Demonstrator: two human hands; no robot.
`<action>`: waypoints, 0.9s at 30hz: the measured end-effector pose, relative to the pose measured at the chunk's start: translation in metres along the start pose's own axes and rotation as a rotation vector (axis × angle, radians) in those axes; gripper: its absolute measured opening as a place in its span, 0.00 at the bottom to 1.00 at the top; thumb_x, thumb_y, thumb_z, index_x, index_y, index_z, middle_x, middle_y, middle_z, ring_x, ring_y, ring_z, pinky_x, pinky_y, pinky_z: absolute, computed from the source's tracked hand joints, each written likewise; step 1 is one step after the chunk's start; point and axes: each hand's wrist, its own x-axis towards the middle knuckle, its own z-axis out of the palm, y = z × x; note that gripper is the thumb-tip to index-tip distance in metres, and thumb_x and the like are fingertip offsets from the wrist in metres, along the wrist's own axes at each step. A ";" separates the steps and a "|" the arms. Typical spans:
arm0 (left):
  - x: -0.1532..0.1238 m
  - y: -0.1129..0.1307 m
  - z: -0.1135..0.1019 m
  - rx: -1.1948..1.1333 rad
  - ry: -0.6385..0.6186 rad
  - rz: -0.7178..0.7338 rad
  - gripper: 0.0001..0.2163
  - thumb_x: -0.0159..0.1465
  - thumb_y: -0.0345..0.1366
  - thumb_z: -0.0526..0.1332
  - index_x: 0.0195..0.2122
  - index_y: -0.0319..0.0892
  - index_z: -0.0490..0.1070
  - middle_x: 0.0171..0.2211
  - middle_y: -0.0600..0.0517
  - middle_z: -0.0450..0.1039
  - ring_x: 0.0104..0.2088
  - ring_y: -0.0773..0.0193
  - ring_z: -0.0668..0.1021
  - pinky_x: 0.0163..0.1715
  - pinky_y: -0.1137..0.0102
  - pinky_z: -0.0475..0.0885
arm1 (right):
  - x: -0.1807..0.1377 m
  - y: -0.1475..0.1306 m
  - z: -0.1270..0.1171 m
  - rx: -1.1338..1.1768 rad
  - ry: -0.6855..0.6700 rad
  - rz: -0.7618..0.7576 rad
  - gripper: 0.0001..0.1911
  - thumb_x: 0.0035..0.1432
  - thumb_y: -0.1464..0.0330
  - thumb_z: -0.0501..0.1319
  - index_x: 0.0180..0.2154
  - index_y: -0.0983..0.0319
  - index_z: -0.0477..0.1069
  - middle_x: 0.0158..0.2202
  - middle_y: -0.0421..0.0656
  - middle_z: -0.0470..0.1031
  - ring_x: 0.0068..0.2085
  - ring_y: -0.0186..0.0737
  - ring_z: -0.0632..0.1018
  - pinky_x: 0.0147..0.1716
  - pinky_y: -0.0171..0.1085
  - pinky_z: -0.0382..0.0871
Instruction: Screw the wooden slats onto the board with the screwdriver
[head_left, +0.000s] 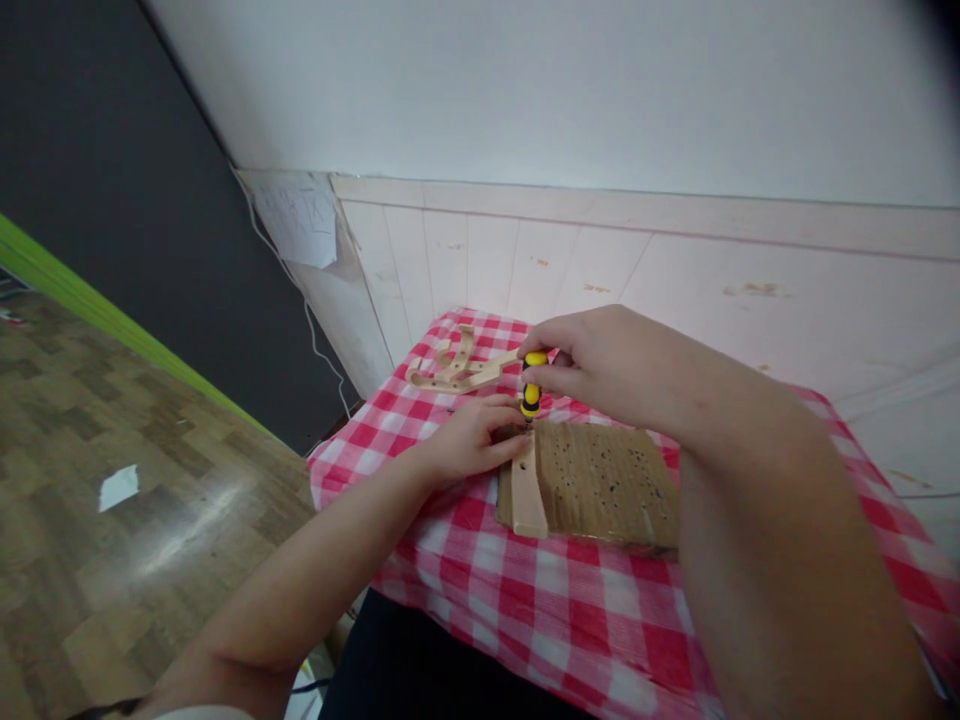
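Observation:
My right hand (589, 350) is closed round the handle of a yellow-and-black screwdriver (533, 390), which stands nearly upright, shaft down. Its tip meets the far part of a pale wooden piece (529, 495); whether a screw is under it is too small to tell. That piece has a hole in it and lies along the left side of a brown wooden board (600, 480) dotted with many small dark holes. My left hand (480, 435) reaches in from the left, thumb and fingers closed against the wooden piece beside the screwdriver tip.
Curved pale wooden hook pieces (457, 370) with holes lie together at the table's far left. A red-and-white checked cloth (480, 570) covers the small table, which stands against a white panelled wall (487, 260). A white cable (319, 345) hangs down at the left.

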 end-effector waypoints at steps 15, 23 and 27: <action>0.002 -0.005 0.017 0.025 0.151 -0.089 0.11 0.63 0.36 0.58 0.24 0.41 0.63 0.24 0.53 0.65 0.28 0.67 0.68 0.28 0.72 0.63 | -0.001 0.003 0.004 0.036 -0.018 -0.041 0.17 0.62 0.67 0.52 0.46 0.56 0.76 0.39 0.43 0.81 0.31 0.37 0.76 0.31 0.35 0.62; 0.003 -0.008 0.019 0.010 0.165 -0.041 0.11 0.63 0.35 0.59 0.24 0.41 0.62 0.27 0.52 0.66 0.30 0.67 0.69 0.29 0.72 0.64 | 0.005 -0.003 0.006 -0.073 0.015 0.068 0.15 0.62 0.61 0.54 0.32 0.61 0.76 0.28 0.43 0.76 0.26 0.34 0.70 0.25 0.35 0.55; 0.003 -0.009 0.020 -0.012 0.171 -0.067 0.11 0.63 0.35 0.58 0.24 0.40 0.63 0.27 0.52 0.66 0.30 0.67 0.70 0.29 0.72 0.64 | 0.003 -0.006 0.006 -0.053 -0.028 0.058 0.15 0.63 0.64 0.52 0.37 0.61 0.76 0.32 0.46 0.78 0.28 0.36 0.72 0.27 0.36 0.57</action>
